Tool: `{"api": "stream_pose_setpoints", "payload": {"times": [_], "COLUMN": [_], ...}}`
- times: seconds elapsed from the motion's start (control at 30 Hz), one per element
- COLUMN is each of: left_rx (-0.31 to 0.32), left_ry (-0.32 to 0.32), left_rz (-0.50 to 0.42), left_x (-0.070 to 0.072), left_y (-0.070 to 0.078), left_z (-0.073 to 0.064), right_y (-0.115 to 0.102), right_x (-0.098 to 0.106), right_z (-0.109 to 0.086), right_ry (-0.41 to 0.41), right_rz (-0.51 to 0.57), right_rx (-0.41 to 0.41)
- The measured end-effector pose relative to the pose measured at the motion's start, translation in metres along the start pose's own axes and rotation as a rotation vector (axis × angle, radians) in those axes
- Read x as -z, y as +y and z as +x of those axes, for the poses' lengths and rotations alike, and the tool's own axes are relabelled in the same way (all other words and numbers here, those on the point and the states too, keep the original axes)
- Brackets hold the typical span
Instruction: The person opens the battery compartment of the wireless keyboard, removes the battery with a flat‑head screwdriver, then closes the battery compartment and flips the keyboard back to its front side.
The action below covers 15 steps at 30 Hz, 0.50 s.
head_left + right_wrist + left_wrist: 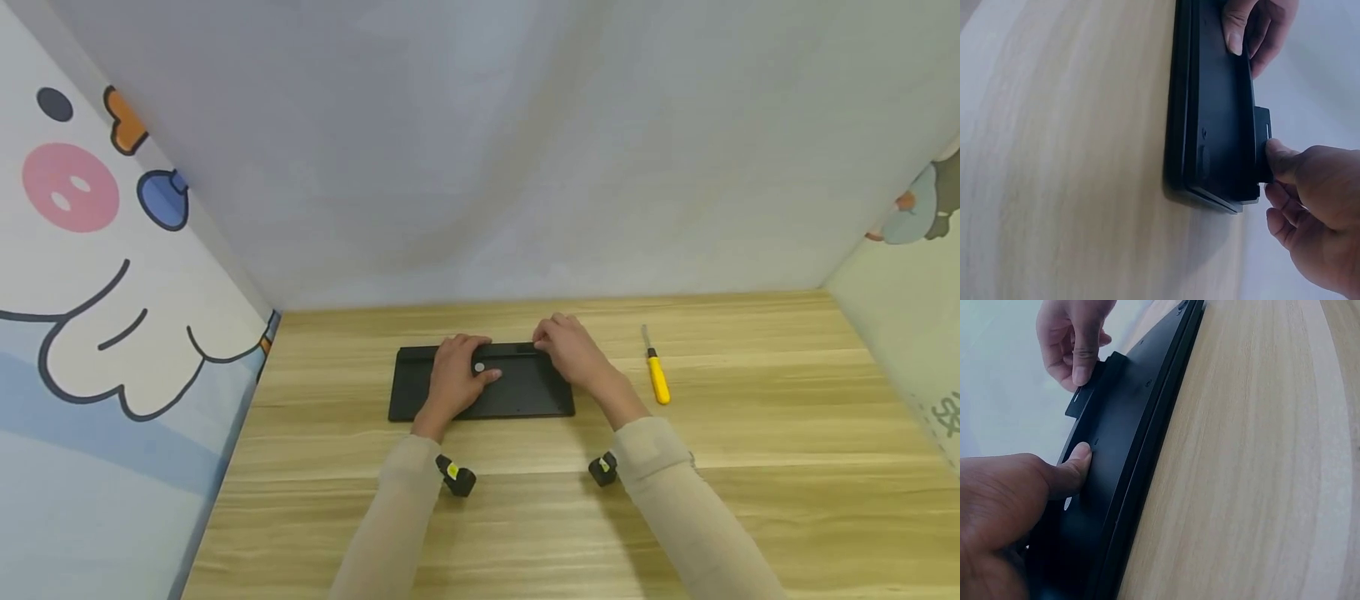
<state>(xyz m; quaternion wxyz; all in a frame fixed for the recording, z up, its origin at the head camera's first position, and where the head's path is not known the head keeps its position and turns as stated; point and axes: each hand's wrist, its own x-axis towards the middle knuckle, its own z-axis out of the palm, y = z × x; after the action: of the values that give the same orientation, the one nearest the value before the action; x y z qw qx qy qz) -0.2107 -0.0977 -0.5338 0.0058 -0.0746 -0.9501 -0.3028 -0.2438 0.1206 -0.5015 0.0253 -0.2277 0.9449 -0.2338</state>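
A black keyboard [525, 393] appears to lie with its underside up on the wooden table. My left hand [453, 377] grips it left of its middle, thumb [1077, 464] pressed on the flat face and fingers over the far long edge. Beside that thumb shows a round white spot [479, 367]. At the far edge, toward the right end, a small black flap [1262, 147] with a narrow slot sticks out past the body. My right hand [576, 352] pinches this flap between thumb and fingers. The keyboard's keys are hidden from every view.
A screwdriver [657, 377] with a yellow handle lies to the right of the keyboard. The table [780, 433] meets a pale wall [525, 183] at the back. Cartoon-printed panels [97, 275] stand at the sides.
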Motion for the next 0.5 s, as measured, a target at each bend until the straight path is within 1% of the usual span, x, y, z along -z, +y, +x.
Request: {"api": "stream_pose_setpoints", "payload": {"times": [0.17, 0.33, 0.5], "left_rx": [0.007, 0.021, 0.013], "left_ry": [0.003, 0.001, 0.009], "left_rz": [-0.018, -0.024, -0.028], "left_x": [0.0004, 0.0006, 0.0007], "left_y": [0.0008, 0.0007, 0.0005], "left_z": [-0.0006, -0.001, -0.0014], "right_y": [-0.0004, 0.0013, 0.0073], "right_x": [0.004, 0.0064, 0.0069], "right_z": [-0.0021, -0.0005, 0.0022], "right_ry": [0.013, 0.024, 0.05], "right_rz": [0.005, 0.024, 0.056], "right_rx": [0.022, 0.003, -0.016]}}
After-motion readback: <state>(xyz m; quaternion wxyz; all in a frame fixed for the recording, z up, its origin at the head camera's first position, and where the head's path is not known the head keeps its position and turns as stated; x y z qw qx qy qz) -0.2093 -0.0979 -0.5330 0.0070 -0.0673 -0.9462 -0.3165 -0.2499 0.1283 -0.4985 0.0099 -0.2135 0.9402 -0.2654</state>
